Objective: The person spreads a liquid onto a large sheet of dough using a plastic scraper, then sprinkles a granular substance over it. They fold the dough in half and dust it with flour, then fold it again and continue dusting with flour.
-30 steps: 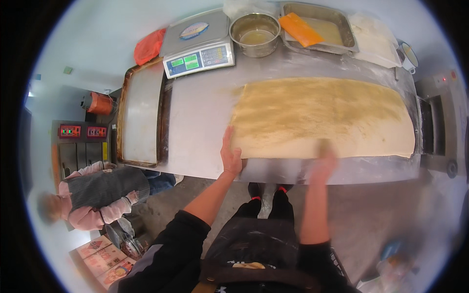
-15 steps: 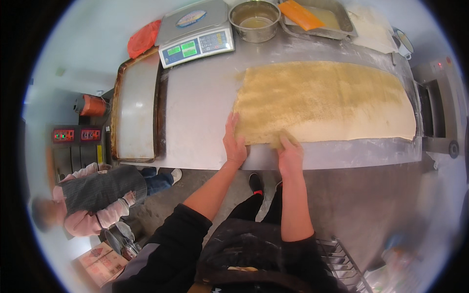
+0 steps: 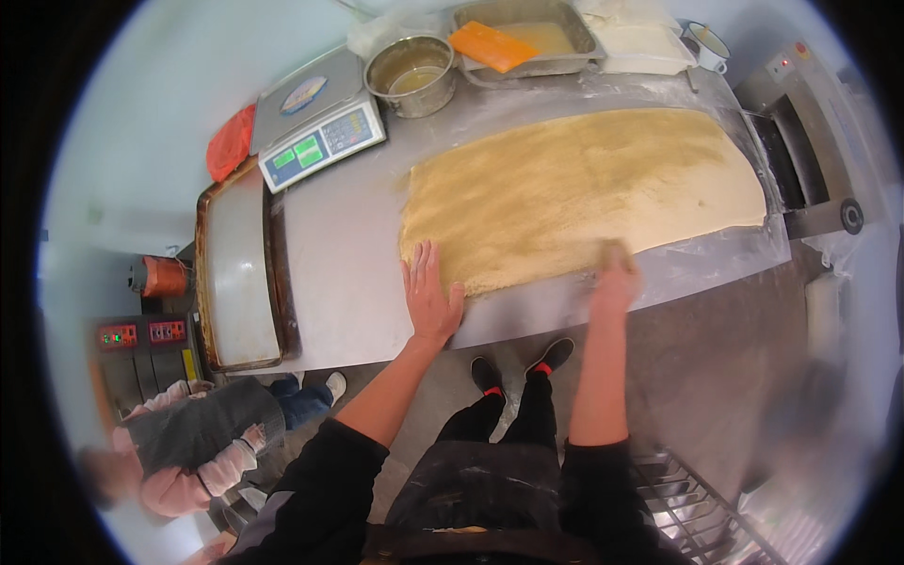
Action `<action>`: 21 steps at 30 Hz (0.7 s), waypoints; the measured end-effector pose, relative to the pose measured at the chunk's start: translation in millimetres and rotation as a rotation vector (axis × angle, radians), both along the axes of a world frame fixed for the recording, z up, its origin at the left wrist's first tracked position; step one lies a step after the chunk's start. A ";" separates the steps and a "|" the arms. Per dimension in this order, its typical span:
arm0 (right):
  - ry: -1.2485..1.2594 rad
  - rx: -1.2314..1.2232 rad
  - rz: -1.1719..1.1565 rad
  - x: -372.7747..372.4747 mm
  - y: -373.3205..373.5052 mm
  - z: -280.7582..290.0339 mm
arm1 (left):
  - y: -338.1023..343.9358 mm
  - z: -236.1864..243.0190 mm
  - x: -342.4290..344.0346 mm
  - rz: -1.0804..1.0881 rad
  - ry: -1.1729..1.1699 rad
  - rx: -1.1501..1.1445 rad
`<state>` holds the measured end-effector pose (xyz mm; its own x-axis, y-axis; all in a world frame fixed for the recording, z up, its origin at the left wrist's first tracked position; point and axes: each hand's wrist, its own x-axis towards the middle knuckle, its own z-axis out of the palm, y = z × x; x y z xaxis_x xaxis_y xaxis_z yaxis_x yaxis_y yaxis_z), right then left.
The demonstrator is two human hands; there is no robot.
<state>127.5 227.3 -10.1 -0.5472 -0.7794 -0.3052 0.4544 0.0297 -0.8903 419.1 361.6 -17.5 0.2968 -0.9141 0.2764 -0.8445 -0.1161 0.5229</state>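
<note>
A wide rectangular sheet of dough (image 3: 574, 193) lies flat on the steel worktable (image 3: 334, 282), its top coated with a yellow-brown layer that is paler toward the near right. At the sheet's near left corner my left hand (image 3: 433, 299) rests flat with its fingers stretched out and the thumb apart. My right hand (image 3: 617, 281) is over the near edge, farther right, and smeared by motion. A brownish blur shows at its fingertips; whether it holds anything I cannot make out.
Beyond the dough stand a digital scale (image 3: 325, 141), a steel bowl (image 3: 411, 80) and a steel pan (image 3: 574, 47) with an orange scraper (image 3: 492, 47) across it. A baking tray (image 3: 282, 311) lies at the left, a machine (image 3: 819, 179) at the right. A person (image 3: 202, 433) stands lower left.
My right hand has moved to the right along the dough's near edge. My left hand now lies flatter at the corner, fingers more spread. The whole view has turned and shifted.
</note>
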 end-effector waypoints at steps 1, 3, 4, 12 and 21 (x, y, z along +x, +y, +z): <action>-0.037 -0.084 -0.011 2.7 -4.2 -1.5 | -7.4 3.3 -3.3 -0.034 0.017 0.002; 0.112 -0.029 0.005 5.1 -12.6 -1.8 | -25.7 6.1 -12.0 -0.099 0.067 0.004; 0.195 -0.012 -0.078 6.9 -16.3 -1.7 | -37.9 5.1 -18.7 -0.135 0.105 0.005; 0.306 0.115 0.222 -4.1 -52.4 3.8 | -89.1 -6.4 -87.8 -0.231 0.127 0.088; 0.267 0.190 0.301 -78.7 -119.2 -8.7 | -138.9 -7.7 -171.2 -0.218 0.277 0.067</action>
